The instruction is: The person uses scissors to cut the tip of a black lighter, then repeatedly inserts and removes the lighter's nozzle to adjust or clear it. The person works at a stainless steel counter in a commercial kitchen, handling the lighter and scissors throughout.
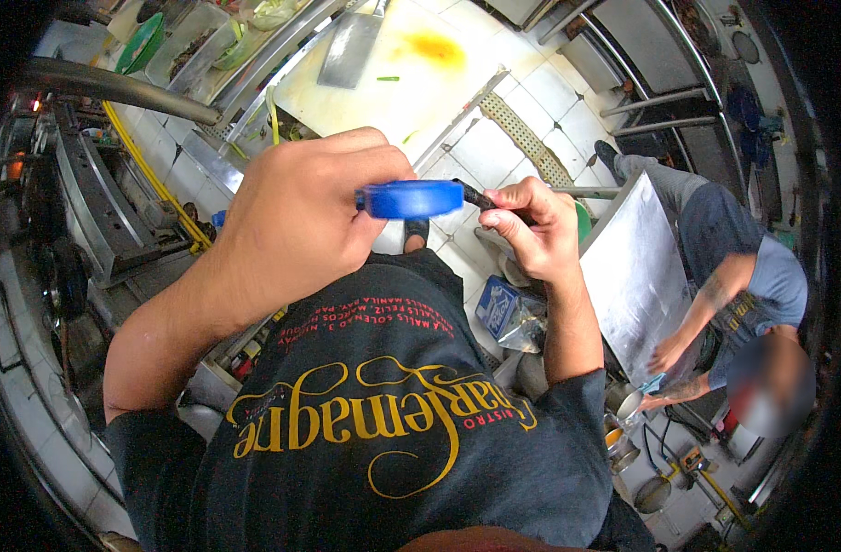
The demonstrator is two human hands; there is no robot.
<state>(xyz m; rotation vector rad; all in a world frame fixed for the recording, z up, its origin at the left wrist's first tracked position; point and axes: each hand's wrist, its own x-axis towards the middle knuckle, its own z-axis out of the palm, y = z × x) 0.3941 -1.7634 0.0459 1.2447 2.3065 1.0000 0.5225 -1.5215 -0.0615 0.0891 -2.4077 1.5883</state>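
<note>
My left hand (312, 216) is closed around a blue, rounded, band-like thing (411, 199) seen nearly edge-on; its exact kind does not show. Between the thumb and fingers of my right hand (537, 228) is a thin black pen-like stick (474, 195). Its tip comes close to the right end of the blue thing, and I cannot tell whether they touch. Both hands are raised in front of my chest. Beyond them, a wide-bladed cleaver (350, 51) lies on a pale cutting board (314, 98) with an orange stain and green scraps.
A clear plastic container (198, 41) and a green bowl (143, 44) stand at the far left. To the right, a co-worker (747, 248) reaches past a metal sheet-like surface (636, 276), holding a metal pot (624, 401). A blue-labelled bag (508, 313) sits below my right hand.
</note>
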